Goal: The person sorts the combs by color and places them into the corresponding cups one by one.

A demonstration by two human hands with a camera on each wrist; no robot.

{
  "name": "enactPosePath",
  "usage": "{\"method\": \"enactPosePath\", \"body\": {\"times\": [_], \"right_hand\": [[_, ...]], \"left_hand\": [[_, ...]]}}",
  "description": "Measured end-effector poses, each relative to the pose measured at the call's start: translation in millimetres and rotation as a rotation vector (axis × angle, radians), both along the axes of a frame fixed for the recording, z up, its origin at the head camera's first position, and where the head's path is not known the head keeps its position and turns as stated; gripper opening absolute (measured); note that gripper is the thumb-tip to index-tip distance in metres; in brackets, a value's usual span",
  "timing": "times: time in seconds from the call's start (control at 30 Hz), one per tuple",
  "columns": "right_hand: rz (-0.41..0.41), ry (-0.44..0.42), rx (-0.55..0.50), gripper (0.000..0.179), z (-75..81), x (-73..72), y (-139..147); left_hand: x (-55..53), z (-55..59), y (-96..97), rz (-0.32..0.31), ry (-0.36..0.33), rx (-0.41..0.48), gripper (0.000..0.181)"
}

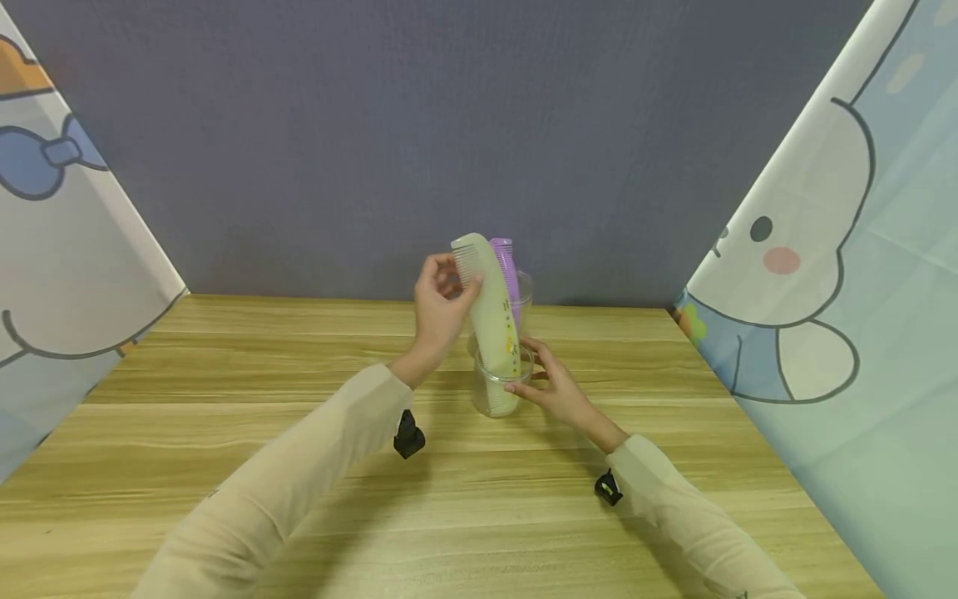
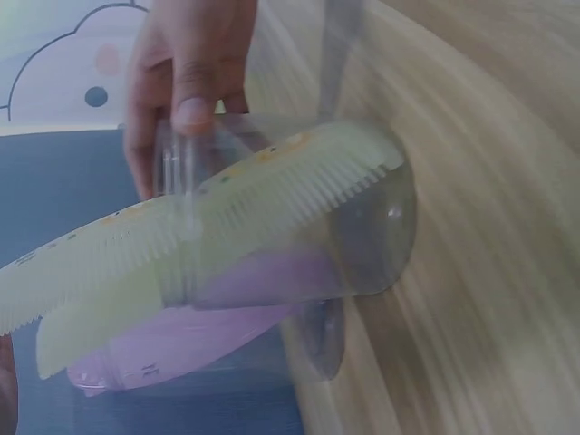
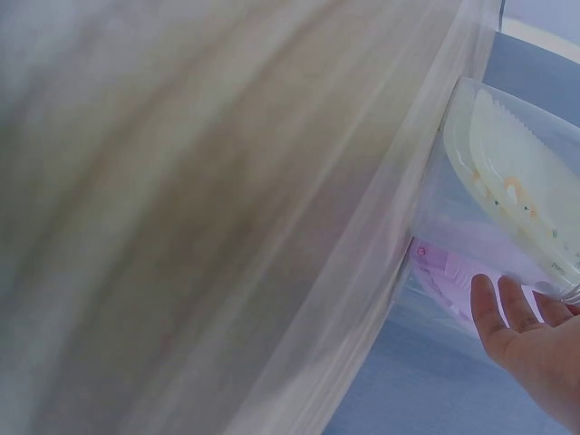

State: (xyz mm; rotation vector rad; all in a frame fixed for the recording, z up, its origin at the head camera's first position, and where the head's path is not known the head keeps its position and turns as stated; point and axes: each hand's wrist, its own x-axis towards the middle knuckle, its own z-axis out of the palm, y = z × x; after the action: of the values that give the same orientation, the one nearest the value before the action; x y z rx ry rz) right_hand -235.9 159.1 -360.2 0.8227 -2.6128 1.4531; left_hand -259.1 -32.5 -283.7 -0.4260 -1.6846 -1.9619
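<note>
Two pale yellow-green combs with small printed motifs stand slanted in the front clear cup [image 1: 481, 398], overlapping each other; the front pale comb [image 1: 490, 312] rises well above the rim. My left hand [image 1: 437, 312] pinches the upper part of a pale comb, thumb on its face and fingers at the toothed side. Around the front cup's rim, the thumb and fingers of my right hand [image 1: 557, 391] hold it from the right. In the left wrist view the teeth of both combs [image 2: 299, 186] show through the cup wall. Only an edge of my left hand [image 2: 7, 385] appears there.
Just behind stands a second clear cup [image 1: 525, 291] with a purple comb [image 1: 505, 258] in it, partly hidden by the pale ones. A grey panel [image 1: 419, 150] rises behind the wooden table [image 1: 299, 349]. Cartoon-printed cloths [image 1: 846, 349] flank both sides.
</note>
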Motion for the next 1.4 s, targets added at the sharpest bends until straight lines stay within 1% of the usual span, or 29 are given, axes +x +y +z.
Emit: {"method": "enactPosePath", "body": {"times": [0.13,0.3,0.37,0.47,0.77,0.97,1.03,1.1,1.27,1.4], "right_hand": [[-0.001,0.003,0.003,0.071,-0.2,0.1,0.2],[0.002,-0.001,0.003,0.071,-0.1,0.4,0.3],[0.001,-0.001,0.003,0.071,-0.2,0.5,0.3],[0.000,0.001,0.001,0.071,-0.2,0.5,0.1],[-0.004,0.004,-0.003,0.070,0.3,0.9,-0.4],[-0.003,-0.004,-0.006,0.070,0.2,0.7,-0.2],[-0.004,-0.003,-0.004,0.069,0.1,0.6,-0.2],[-0.006,0.000,-0.001,0.070,0.0,0.5,-0.3],[-0.011,0.007,0.002,0.070,-0.3,0.4,-0.4],[-0.007,0.009,-0.002,0.070,-0.3,0.5,-0.5]], "left_hand": [[-2.4,-9.7,2.1,-0.022,-0.017,0.009,0.031],[-14.8,-32.0,6.3,-0.029,-0.035,0.014,0.031],[-17.8,-39.4,7.8,-0.037,-0.036,0.006,0.031],[-17.0,-44.8,9.2,-0.056,-0.048,0.000,0.031],[-15.1,-54.9,10.4,-0.068,-0.110,-0.037,0.035],[-15.0,-58.0,8.9,-0.110,-0.150,-0.054,0.038],[-15.2,-58.7,8.2,-0.121,-0.150,-0.065,0.040],[-16.5,-59.9,7.8,-0.116,-0.139,-0.080,0.042],[-17.2,-60.4,7.2,-0.067,-0.113,-0.123,0.048],[-17.2,-60.0,5.1,-0.034,-0.072,-0.163,0.056]]}}
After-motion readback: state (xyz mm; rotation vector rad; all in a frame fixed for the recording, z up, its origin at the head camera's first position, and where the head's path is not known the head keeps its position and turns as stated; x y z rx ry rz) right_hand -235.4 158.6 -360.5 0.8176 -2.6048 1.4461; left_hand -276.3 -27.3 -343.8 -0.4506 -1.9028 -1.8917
